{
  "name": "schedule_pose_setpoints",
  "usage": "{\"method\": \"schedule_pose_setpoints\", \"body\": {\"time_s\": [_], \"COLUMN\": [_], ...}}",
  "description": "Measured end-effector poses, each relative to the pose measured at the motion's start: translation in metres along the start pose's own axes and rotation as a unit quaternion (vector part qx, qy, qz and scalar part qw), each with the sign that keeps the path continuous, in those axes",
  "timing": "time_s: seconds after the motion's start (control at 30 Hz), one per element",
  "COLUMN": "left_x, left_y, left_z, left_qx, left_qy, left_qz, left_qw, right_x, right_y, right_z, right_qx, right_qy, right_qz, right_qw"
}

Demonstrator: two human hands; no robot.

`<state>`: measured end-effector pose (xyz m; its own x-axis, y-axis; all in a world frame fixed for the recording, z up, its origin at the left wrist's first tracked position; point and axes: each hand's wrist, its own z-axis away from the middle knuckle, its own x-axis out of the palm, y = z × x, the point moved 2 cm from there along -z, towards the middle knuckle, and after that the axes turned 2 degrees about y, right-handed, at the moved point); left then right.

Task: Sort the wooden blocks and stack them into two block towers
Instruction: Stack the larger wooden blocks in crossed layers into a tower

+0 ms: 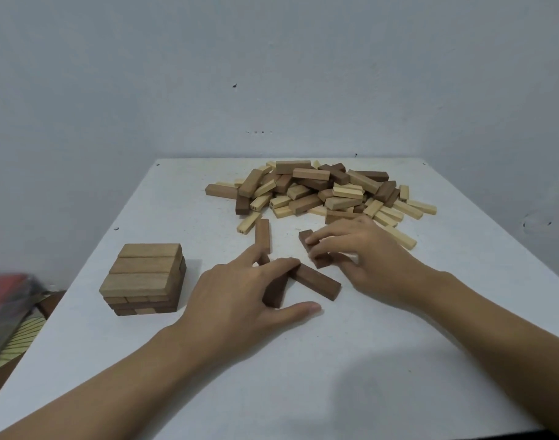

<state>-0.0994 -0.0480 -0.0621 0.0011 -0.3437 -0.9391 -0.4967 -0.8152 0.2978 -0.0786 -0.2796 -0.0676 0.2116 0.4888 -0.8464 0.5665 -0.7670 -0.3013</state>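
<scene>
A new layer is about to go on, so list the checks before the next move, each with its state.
1. Tower top flat and flush: ok.
2. Right hand grips a dark block: ok.
3. Left hand has a grip: not ok, straight fingers only rest on a second block.
4. Dark blocks lined up as a layer: not ok, angled.
5. Pile sorted by colour: not ok, mixed.
</scene>
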Motion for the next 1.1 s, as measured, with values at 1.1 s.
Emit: {"method": "schedule_pose_setpoints", "body": {"time_s": [1.1], "left_x": [-0.002], "left_y": [-0.021], "left_z": [-0.008], "left_qx": [0.088], "left_qy": [0.024], "left_qz": [0.137], "left_qw": [0.986], "right_x": [-0.002], "right_y": [-0.025], "right_z": [0.016], "right_qx": [0.085], "right_qy": [-0.105], "right_qz": [-0.141], "right_qw": [0.981]}}
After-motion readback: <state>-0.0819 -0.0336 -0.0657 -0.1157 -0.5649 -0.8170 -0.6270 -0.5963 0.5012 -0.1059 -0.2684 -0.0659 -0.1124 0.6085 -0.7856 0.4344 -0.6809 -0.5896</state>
